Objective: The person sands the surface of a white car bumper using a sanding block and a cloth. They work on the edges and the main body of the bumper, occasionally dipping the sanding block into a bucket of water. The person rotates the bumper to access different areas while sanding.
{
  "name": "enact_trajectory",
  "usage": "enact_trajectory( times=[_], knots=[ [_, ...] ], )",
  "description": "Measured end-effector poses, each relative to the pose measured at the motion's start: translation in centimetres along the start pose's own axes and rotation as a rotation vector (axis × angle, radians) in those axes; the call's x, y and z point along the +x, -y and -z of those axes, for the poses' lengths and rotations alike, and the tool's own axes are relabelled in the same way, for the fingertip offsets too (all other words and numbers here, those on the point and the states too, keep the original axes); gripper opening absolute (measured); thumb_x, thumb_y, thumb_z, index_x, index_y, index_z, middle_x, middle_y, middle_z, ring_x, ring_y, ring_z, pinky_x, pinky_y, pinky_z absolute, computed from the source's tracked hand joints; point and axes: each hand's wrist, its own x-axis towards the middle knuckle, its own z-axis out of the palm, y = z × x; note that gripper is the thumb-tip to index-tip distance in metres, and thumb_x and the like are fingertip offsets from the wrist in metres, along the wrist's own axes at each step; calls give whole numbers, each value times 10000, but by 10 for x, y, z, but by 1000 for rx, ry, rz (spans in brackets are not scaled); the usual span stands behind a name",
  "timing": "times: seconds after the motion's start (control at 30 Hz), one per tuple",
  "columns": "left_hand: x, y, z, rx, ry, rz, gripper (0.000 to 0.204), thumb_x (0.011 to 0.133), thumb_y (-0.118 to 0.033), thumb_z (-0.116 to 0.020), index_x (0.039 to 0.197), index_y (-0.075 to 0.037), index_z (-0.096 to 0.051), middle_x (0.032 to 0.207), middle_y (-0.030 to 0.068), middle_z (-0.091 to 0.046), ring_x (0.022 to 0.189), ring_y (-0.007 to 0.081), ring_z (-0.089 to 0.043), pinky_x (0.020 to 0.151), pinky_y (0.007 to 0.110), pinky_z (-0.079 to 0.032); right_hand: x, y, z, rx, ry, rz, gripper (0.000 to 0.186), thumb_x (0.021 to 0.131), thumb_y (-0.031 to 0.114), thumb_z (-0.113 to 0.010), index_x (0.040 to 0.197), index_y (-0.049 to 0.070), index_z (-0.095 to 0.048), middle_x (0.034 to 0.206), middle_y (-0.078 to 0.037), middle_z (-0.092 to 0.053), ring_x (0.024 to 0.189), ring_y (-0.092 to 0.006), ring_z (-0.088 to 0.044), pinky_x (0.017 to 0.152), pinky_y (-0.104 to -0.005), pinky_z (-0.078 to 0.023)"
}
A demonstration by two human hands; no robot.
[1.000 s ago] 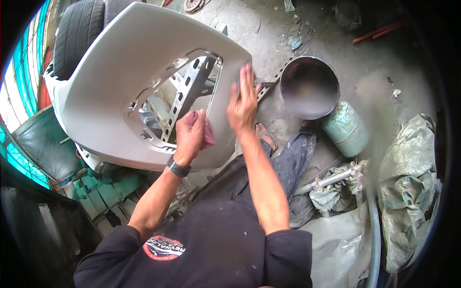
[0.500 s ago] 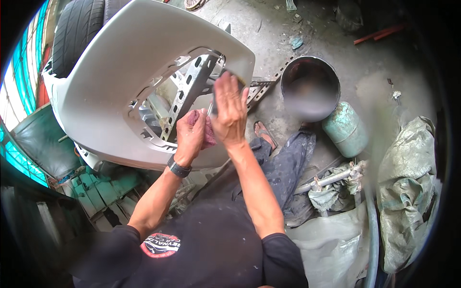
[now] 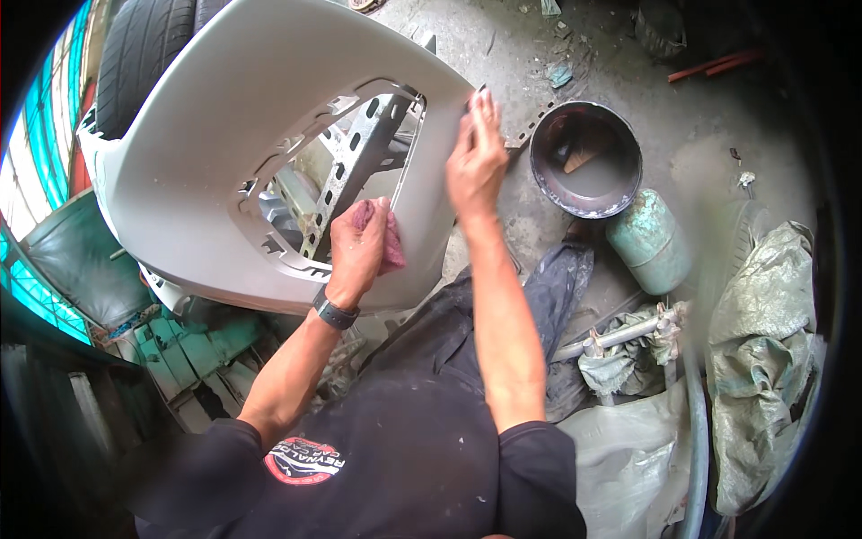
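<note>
A grey car bumper [image 3: 296,45] with a large opening lies before me on a slotted metal stand [image 3: 364,148]. My left hand [image 3: 356,256] is closed round a crumpled dark red cloth [image 3: 391,244], close to the opening's lower right corner. At the bumper's right edge, my right hand [image 3: 478,166] lies with its fingers stretched and close together over a dark flat pad [image 3: 481,89]. Only a sliver of that pad shows at the fingertips; the hand hides the rest.
A round bucket [image 3: 585,211] with greyish liquid stands on the concrete floor, beside a worn green gas cylinder [image 3: 648,242]. Tyres [image 3: 144,67] stand behind the bumper at the far left. Silvery sacking [image 3: 763,332] and a hose [image 3: 694,431] lie at the right.
My right hand has moved with the dark pad from beside the opening rightward to the bumper's outer edge. My left hand keeps the cloth in nearly the same place.
</note>
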Motion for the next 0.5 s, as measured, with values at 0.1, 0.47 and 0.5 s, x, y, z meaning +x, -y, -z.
enact_trajectory(
  times=[0.1, 0.47, 0.5],
  knots=[
    [-1, 0, 1, -12, -10, 12, 330, 1022, -275, -635, 846, 3, -656, 683, -21, -581, 633, 43, -489, 571, 244, -416, 21, 2, 24, 324, -57, -217, 419, 1015, 43, -516, 1424, -48, -504, 1476, -274, -493, 1419, -398, -429, 1162, -442, -373],
    [6, 1, -1, 29, -21, -56, 337, 1022, -278, -631, 857, 15, -652, 708, -31, -574, 655, 49, -479, 593, 263, -421, -26, 16, 39, 44, 173, 25, 762, 828, -151, -580, 1506, 185, -486, 1562, -337, -267, 1454, -497, -310, 1155, -495, -367],
    [6, 0, -2, 29, -19, -51, 337, 1023, -278, -630, 857, 14, -652, 707, -30, -573, 655, 49, -479, 593, 263, -421, -29, 15, 38, 7, 182, 46, 771, 820, -152, -575, 1505, 191, -488, 1565, -343, -253, 1454, -502, -304, 1161, -502, -357]
  ],
)
